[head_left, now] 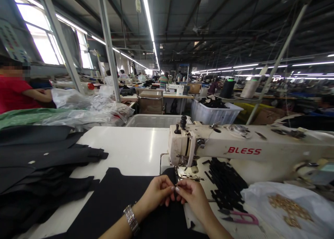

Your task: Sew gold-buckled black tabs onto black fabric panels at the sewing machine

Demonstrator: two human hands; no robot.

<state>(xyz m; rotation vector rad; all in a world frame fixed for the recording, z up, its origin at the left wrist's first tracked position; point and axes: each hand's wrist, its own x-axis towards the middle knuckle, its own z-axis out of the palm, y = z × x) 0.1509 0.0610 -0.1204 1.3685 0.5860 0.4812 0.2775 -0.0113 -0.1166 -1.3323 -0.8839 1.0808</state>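
Note:
My left hand (pixel 160 191), with a metal-band watch (pixel 131 218) at its wrist, is closed in a pinch. Against its fingertips, my right hand (pixel 191 194) pinches too; whatever sits between the fingers is too small and covered to make out. Both hands are over a large black fabric piece (pixel 114 197), just in front of the sewing machine's presser foot (pixel 186 175). Part of that fabric runs up beside the foot. To the right of my right hand lie a pile of short black strips (pixel 225 179) and pink-handled thread snips (pixel 241 217).
The cream sewing machine (pixel 216 143) spans the right side. Stacked dark fabric pieces (pixel 39 162) cover the table's left. A white plastic bag (pixel 263 193) holds small gold-coloured metal parts (pixel 289 207). Behind stand a white bin (pixel 216 112) and a person in red (pixel 18 91).

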